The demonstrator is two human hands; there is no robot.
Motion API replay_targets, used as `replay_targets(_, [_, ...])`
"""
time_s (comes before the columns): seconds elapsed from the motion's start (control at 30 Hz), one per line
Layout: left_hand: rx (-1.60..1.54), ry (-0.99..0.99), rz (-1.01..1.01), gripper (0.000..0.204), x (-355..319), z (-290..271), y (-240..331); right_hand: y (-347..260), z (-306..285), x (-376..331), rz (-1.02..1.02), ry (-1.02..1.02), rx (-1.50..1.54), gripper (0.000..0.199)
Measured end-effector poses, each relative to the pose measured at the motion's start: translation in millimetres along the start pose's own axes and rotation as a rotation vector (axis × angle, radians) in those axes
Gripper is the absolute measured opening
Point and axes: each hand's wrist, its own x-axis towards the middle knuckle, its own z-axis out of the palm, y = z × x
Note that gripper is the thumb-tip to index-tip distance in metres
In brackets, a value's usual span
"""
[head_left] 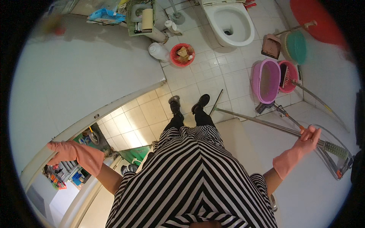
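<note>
My left hand [65, 152], in a pink rubber glove, has its fingers hooked round the pale edge of a door or its frame [118, 102] at the left. At the right, my right hand [308, 140], in a matching glove, is closed on the metal pole of a floor squeegee [258, 119]. The pole slants down to the left, and its long narrow blade [216, 102] rests on the tiles beside my feet. Just past the right hand is a green bristled brush head [335, 149]; whether it touches the pole I cannot tell.
A purple tub [255, 81], a red basket [292, 72], a teal basin [296, 47] and a dustpan [271, 46] stand along the right wall. Ahead are the toilet [243, 40], a red wastebasket [173, 62] and a white jug [157, 51]. Another mop [283, 111] leans near the tub.
</note>
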Motion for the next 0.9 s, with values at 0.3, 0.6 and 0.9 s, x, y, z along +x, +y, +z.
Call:
replay_targets(0.3, [0.188,0.107,-0.202,0.091,-8,8,24,1,-17,-14,-0.025,0.08,0.084,0.036])
replay_targets(0.6, [0.223,0.126,-0.154,0.099,-15,10,16,7,-18,-4,-0.032,0.048,0.098,0.027])
replay_targets(0.9, [-0.007,-0.001,0.001,0.052,16,-9,-43,8,44,6,-0.013,0.072,0.021,0.028])
